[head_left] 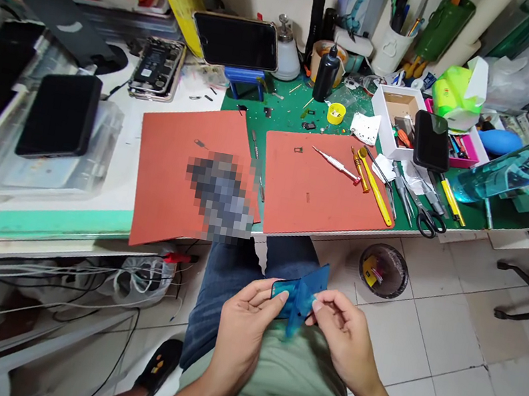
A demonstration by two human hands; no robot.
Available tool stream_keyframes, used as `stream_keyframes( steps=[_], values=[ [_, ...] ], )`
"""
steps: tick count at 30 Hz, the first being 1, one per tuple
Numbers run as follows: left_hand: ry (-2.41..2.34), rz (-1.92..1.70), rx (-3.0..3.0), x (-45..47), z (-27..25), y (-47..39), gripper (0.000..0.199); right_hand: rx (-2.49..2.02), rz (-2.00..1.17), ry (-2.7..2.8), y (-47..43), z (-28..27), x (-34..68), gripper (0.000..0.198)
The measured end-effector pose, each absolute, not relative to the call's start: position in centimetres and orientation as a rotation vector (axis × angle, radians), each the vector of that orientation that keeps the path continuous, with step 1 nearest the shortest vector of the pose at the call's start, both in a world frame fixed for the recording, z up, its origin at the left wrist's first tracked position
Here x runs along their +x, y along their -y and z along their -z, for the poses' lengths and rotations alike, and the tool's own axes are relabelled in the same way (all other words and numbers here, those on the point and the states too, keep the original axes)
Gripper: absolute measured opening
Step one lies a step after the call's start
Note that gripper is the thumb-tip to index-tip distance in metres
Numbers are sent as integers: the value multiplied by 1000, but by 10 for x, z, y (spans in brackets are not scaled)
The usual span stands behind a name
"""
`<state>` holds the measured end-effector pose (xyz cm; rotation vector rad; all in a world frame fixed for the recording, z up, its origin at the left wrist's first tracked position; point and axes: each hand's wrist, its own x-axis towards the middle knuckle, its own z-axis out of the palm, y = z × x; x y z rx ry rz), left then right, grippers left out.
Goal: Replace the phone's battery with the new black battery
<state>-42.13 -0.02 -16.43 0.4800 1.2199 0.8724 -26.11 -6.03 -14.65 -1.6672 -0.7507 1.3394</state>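
Observation:
Above my lap, my left hand [246, 323] grips the left end of a small flat panel [281, 288] with a dark edge and a blue face. A translucent blue film [314, 281] stands up from the panel, folded and partly lifted. My right hand [345, 336] pinches the film at the panel's right side, thumb against fingers. Whether the right fingers also touch the panel, I cannot tell. Both hands are below the table's front edge. Nearest on the table, a blurred-out dark object [221, 197] lies on the left red mat [161, 174].
The right red mat [290, 195] holds a white-handled screwdriver [336, 163] and a yellow tool [375, 186]. Beyond it lie scissors [426, 215] and a blue water bottle [513, 165]. A phone [234, 42] rests on a blue stand [246, 80]. A waste bin [406, 276] stands on the floor.

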Motion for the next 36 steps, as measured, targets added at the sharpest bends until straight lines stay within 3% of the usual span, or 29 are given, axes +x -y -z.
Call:
stream_keyframes(
  steps=[13, 20, 24, 28, 36],
  values=[
    [-1346, -982, 427, -434, 170, -22, 58, -1823, -971, 235, 104, 156, -206, 56],
    [-1428, -1043, 472, -440, 175, -26, 56, -1767, -1056, 292, 121, 172, -166, 50],
    [-1471, -1029, 543, -438, 176, -26, 53, -1751, -1067, 191, 133, 197, -143, 51],
    [-1506, -1052, 680, -437, 175, -23, 52, -1826, -1046, -32, 132, 242, -111, 29],
    [-1614, -1037, 1071, -441, 171, -13, 57, -1889, -851, -385, 102, 305, -43, 42]
  ],
)
